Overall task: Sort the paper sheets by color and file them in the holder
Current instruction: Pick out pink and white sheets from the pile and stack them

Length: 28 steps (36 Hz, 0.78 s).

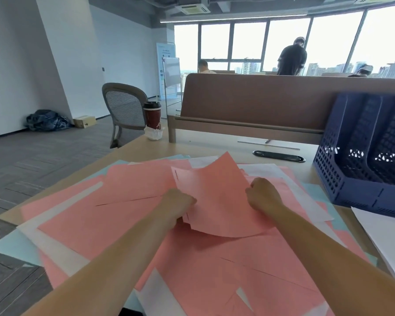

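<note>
Pink sheets (pixel 226 270) lie closest to me, overlapping at odd angles across the near edge of the counter (pixel 214 144). White sheets (pixel 269 171) and pale blue sheets (pixel 12 245) poke out from beneath them. Over this spread the person holds a pink bundle (pixel 214 197), a few thin leaves raised off the heap and bowed upward through the middle. The left hand (pixel 180 202) pinches its left edge and the right hand (pixel 263 193) curls over its right edge, so the hands sit apart with the paper clamped between them.

The blue holder (pixel 351 156) stands at the right, well apart from the bundle. It is a rigid plastic rack of upright slots with latticed walls; I cannot tell whether anything is filed in it.

The step in hand looks like gathering the pinks into one stack. To do it well I would ease the inward squeeze so the bow flattens, then tap the lower edges on the counter to square them. I would also check that no white leaf rides inside. The paper is matte, limp and light, and some sheets carry short dark slits, so it will likely buckle unless carried upright and slid into a slot edge first.
</note>
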### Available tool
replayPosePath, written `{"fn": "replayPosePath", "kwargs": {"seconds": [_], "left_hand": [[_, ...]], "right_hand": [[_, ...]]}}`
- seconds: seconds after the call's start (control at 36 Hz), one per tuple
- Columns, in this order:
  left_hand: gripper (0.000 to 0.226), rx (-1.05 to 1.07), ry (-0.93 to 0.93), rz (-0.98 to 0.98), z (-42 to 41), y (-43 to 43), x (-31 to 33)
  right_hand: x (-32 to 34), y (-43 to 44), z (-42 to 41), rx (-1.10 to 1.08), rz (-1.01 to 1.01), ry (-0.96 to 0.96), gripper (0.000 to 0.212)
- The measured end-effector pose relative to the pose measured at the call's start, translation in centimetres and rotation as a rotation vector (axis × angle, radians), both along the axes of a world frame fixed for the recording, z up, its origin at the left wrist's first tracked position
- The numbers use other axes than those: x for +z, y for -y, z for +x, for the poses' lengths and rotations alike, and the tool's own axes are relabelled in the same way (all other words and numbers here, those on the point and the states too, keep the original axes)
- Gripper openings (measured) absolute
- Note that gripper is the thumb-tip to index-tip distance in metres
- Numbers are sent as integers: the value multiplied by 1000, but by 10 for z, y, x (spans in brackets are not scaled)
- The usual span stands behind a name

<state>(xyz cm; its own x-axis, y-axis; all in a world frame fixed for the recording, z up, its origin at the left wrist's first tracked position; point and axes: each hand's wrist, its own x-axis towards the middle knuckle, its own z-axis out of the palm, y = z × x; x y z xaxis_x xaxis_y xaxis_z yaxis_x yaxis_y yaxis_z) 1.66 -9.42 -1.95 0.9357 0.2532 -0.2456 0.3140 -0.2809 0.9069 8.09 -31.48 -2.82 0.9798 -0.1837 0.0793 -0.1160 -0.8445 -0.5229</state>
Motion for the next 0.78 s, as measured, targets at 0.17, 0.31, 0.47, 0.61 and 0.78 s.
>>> {"fn": "replayPosePath", "kwargs": {"seconds": [0.17, 0.31, 0.47, 0.61, 0.78], "left_hand": [[23, 0, 125, 174, 22, 4, 0], [20, 29, 192, 286, 38, 3, 1], [19, 20, 220, 286, 53, 5, 0], [14, 7, 214, 302, 62, 4, -1], [23, -3, 185, 267, 64, 4, -4]], "right_hand": [[-2, -1, 16, 117, -58, 12, 22], [-3, 7, 39, 103, -103, -13, 42], [-1, 17, 68, 124, -228, -130, 44], [6, 19, 80, 131, -383, -158, 46], [10, 21, 89, 89, -408, -225, 44]]}}
